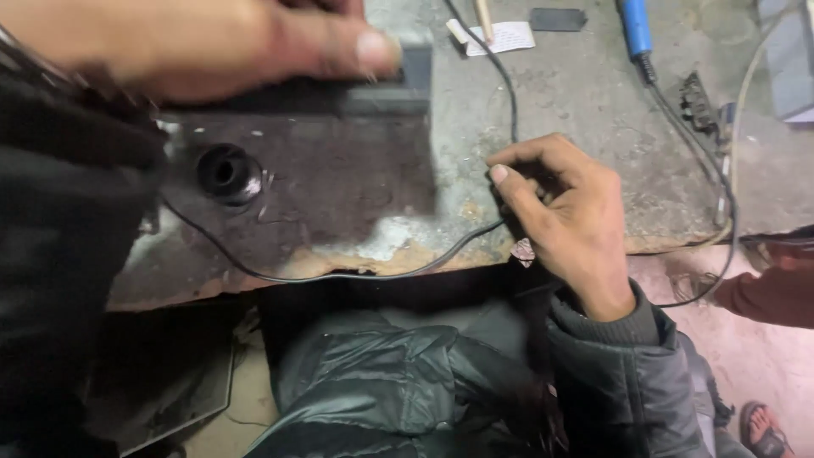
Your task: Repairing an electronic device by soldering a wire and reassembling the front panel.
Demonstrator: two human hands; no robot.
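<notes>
Right hand (566, 219) rests at the near edge of the bench (593, 102), fingers curled loosely around a thin black cable (356, 273); the grip looks light, with the index finger bent over the cable where it passes under the palm. The cable runs from the top of the bench down to this hand, then sags in a loop along the worn, rusted front edge toward the left. A small dark piece (523, 250) sits just below the hand at the edge; what it is cannot be told.

Left hand (212, 42) is blurred and close to the camera at upper left, fingers extended over a dark block (398, 89). Whether it grips anything cannot be told.

A black round knob (227, 173) stands on the bench at left, inside the cable loop. A blue-handled tool (636, 30) with its own cord lies at upper right, well apart from both hands. A paper slip (506, 37) lies near the top.
</notes>
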